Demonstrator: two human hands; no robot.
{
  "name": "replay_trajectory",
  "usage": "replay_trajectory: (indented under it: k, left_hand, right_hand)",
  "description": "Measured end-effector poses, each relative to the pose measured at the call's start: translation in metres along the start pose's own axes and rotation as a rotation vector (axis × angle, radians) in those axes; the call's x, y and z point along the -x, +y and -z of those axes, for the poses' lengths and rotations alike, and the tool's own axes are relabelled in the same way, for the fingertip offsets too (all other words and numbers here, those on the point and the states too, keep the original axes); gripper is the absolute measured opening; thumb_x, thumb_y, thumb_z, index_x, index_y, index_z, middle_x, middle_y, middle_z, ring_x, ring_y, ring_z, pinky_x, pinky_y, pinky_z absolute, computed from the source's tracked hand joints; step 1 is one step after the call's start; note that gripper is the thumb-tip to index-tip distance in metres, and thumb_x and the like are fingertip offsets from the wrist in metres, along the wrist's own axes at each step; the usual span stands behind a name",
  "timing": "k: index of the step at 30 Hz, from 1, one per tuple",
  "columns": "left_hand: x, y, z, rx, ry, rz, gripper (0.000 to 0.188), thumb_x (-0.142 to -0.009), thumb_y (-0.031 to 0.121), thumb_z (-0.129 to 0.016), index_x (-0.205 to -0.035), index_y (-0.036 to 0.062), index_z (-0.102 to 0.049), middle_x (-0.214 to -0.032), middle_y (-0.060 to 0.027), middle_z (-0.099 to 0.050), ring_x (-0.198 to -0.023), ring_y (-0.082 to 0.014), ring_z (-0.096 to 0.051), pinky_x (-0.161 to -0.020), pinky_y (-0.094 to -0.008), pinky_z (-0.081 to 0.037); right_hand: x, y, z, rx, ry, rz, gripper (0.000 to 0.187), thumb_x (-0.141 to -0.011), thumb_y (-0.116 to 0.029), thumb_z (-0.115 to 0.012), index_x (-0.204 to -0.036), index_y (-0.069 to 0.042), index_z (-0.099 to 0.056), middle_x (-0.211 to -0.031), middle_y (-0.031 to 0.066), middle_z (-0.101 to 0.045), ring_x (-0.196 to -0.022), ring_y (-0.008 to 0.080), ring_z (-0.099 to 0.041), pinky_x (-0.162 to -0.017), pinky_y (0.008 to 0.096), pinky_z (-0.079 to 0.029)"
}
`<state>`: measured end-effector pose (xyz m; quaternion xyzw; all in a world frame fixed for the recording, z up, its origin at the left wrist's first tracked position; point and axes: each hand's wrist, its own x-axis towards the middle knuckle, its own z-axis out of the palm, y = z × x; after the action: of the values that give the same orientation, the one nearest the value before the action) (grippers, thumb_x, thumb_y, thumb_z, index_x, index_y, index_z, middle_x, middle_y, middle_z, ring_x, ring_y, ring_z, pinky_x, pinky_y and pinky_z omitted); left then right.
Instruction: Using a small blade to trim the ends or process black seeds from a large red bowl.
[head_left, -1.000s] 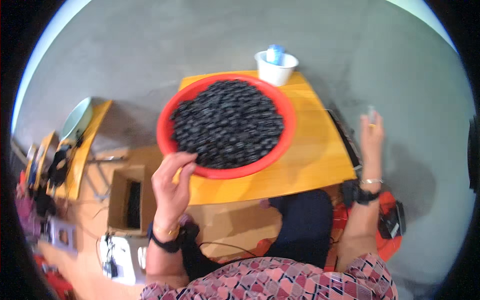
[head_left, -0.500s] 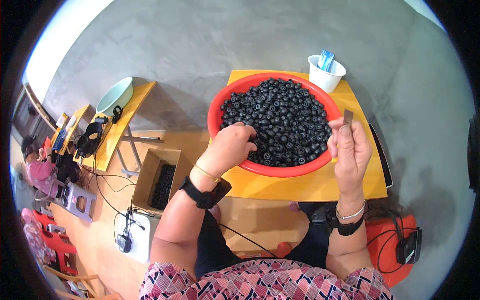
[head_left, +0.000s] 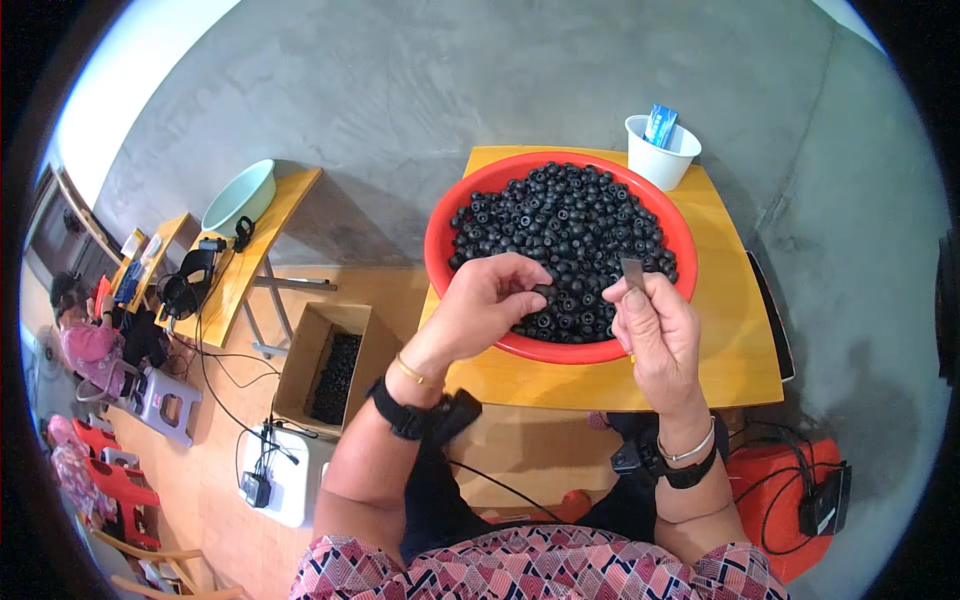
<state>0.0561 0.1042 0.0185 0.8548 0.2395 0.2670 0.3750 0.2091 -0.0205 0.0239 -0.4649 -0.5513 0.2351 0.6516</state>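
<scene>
A red basin heaped with small round black parts, many with a hole in one end, stands on the yellow table. Over its near side, my left hand pinches one black part between thumb and fingertips. To the right, above the basin's near right rim, my right hand is closed round a small flat metal blade, whose end sticks up past the thumb. The blade and the pinched part are a short way apart. Most of the blade is hidden in my fingers.
A white tub with a blue-and-white packet stands at the table's far right corner. On the floor at left is a cardboard box of black parts. Beyond it, a yellow table bears a pale green basin. Cables run across the floor.
My left hand has lifted from the heap and moved right, a black part now showing in its pinch. My right hand has brought the blade leftward and down, nearer the left hand.
</scene>
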Motion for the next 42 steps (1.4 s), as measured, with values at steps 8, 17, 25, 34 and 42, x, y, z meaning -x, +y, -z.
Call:
replay_trajectory:
  k: [8, 17, 25, 34, 42]
  left_hand:
    - [0.054, -0.017, -0.03, 1.445, 0.016, -0.046, 0.025, -0.08, 0.01, -0.058, -0.104, 0.0029, -0.055, -0.084, -0.0061, -0.055, -0.069, -0.0128, -0.05, -0.063, -0.024, -0.042]
    - [0.062, -0.012, -0.028, 0.924, 0.189, -0.111, 0.023, -0.079, -0.003, -0.057, -0.101, 0.0009, -0.057, -0.086, -0.0003, -0.054, -0.071, -0.0033, -0.046, -0.063, -0.0175, -0.039]
    - [0.065, -0.005, -0.033, 0.784, 0.243, -0.211, 0.022, -0.08, 0.0, -0.056, -0.101, -0.0028, -0.054, -0.096, -0.0069, -0.055, -0.082, -0.0109, -0.052, -0.073, -0.0234, -0.044]
    - [0.074, 0.009, -0.03, 0.968, 0.164, -0.15, 0.024, -0.084, 0.006, -0.052, -0.106, -0.0035, -0.05, -0.095, -0.0104, -0.058, -0.077, -0.0145, -0.055, -0.069, -0.0259, -0.047]
    - [0.076, 0.008, -0.023, 0.931, 0.152, -0.115, 0.02, -0.082, 0.002, -0.054, -0.101, -0.0027, -0.053, -0.094, -0.0088, -0.056, -0.075, -0.0125, -0.054, -0.065, -0.0235, -0.046]
  right_hand:
    - [0.011, -0.004, -0.028, 0.149, -0.145, -0.011, 0.011, -0.086, -0.008, -0.048, -0.084, 0.002, -0.054, -0.07, 0.0078, -0.053, -0.06, 0.0152, -0.05, -0.056, 0.0249, -0.04]
    - [0.012, 0.001, -0.045, 0.318, -0.179, 0.208, 0.008, -0.084, -0.005, -0.049, -0.086, 0.002, -0.053, -0.072, 0.0095, -0.053, -0.06, 0.0186, -0.051, -0.054, 0.027, -0.04]
    - [0.018, 0.006, -0.042, 0.331, -0.164, 0.263, 0.008, -0.083, -0.005, -0.051, -0.088, 0.001, -0.051, -0.071, 0.0095, -0.051, -0.058, 0.0181, -0.051, -0.052, 0.0263, -0.04]
    - [0.019, 0.004, -0.043, 0.324, -0.207, 0.37, 0.011, -0.08, -0.001, -0.053, -0.09, 0.001, -0.049, -0.071, 0.0097, -0.052, -0.058, 0.0181, -0.053, -0.05, 0.0256, -0.042]
    - [0.017, 0.002, -0.036, 0.321, -0.228, 0.327, 0.016, -0.078, 0.0, -0.056, -0.093, -0.001, -0.05, -0.074, 0.0098, -0.053, -0.061, 0.0203, -0.054, -0.053, 0.0271, -0.043]
